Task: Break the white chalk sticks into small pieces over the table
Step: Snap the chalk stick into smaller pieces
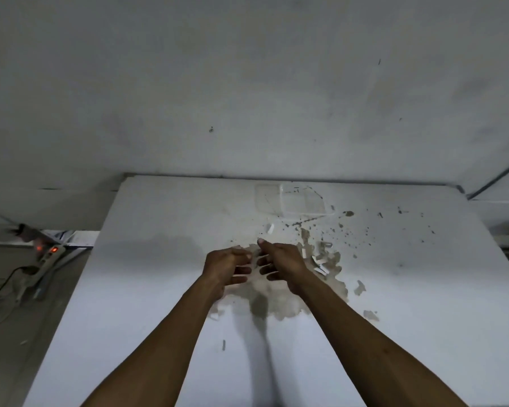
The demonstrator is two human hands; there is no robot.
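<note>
Looking down from the head camera, I see the left grip (228,267) and the right grip (279,261) held close together above the desk (147,289). Their fingers curl inward toward each other, the knuckles nearly meet, and the right thumb points away from me. I cannot tell whether any chalk is pinched between them. The gap between the fingertips is narrow and blurred, and anything white there would merge with the pale surface beneath. Both forearms reach in from the near edge.

Just beside the right grip's outer side lie the broken chalk pieces (321,264), several short white bits. They are scattered over a brownish worn patch (279,304) that spreads under both grips and out to the right of them. Another short chalk bit (327,245) lies slightly farther out from the right grip. A lone chalk fragment (269,229) rests ahead of the right thumb, apart from it.

Dark specks (335,230) dot the surface beyond and to the right of the right grip. Ahead of both grips, near the desk's far edge, a clear plastic sheet (291,201) lies flat. Nearer to me than the left grip, a small grey sliver (224,345) lies between the forearms. Well off to the left grip's side, down on the floor, a power strip (49,254) shows glowing red switches.
</note>
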